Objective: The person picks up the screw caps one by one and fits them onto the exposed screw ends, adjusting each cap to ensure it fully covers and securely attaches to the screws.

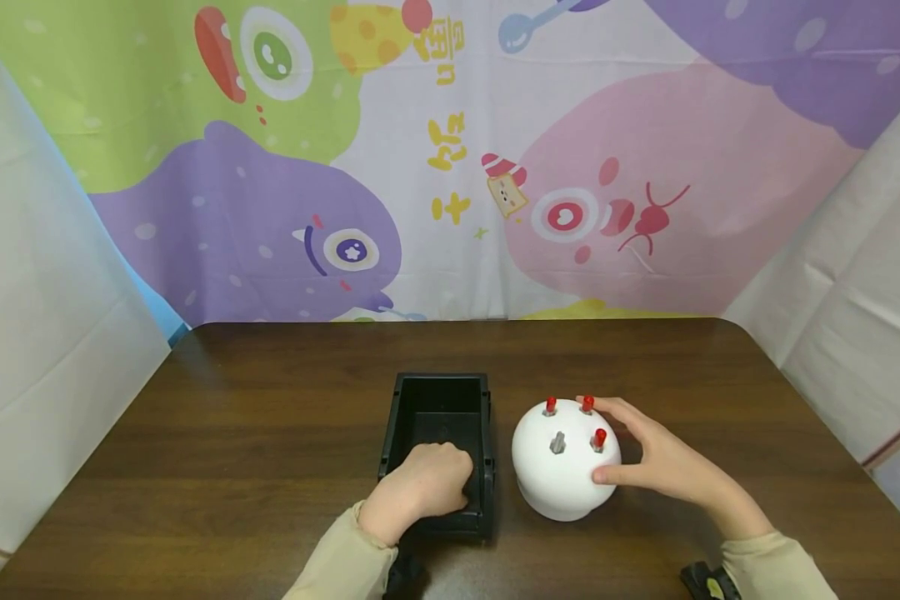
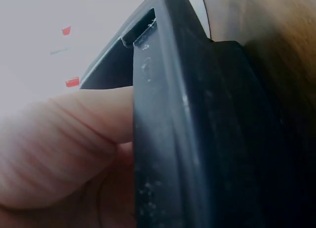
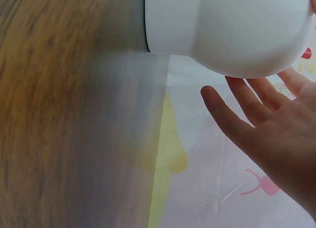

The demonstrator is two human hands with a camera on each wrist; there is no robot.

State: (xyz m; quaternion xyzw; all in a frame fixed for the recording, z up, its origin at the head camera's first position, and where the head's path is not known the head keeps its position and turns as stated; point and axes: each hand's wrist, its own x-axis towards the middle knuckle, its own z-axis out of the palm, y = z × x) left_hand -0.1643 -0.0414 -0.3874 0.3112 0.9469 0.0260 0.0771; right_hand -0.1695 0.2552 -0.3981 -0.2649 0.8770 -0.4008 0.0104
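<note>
My left hand (image 1: pixel 426 482) reaches down into a black open bin (image 1: pixel 487 467), knuckles up and fingers bent downward. In the left wrist view the bin's wall (image 2: pixel 163 139) covers the fingertips, so I cannot tell whether they pinch anything. The right hand (image 1: pixel 660 454) holds a white ball-shaped body (image 1: pixel 558 487) from its right side, thumb at the front and index finger at the back near the top. Three red-capped posts (image 1: pixel 599 439) and one bare grey metal post (image 1: pixel 558 443) stand on its top. In the right wrist view the little finger (image 3: pixel 222 109) is off the white surface (image 3: pixel 242 30).
The brown wooden table (image 1: pixel 232 450) carries the bin and the white body side by side, a narrow gap between them. Behind its far edge hangs a cartoon-printed cloth (image 1: pixel 450 250). White curtains (image 1: pixel 52 350) close off both sides.
</note>
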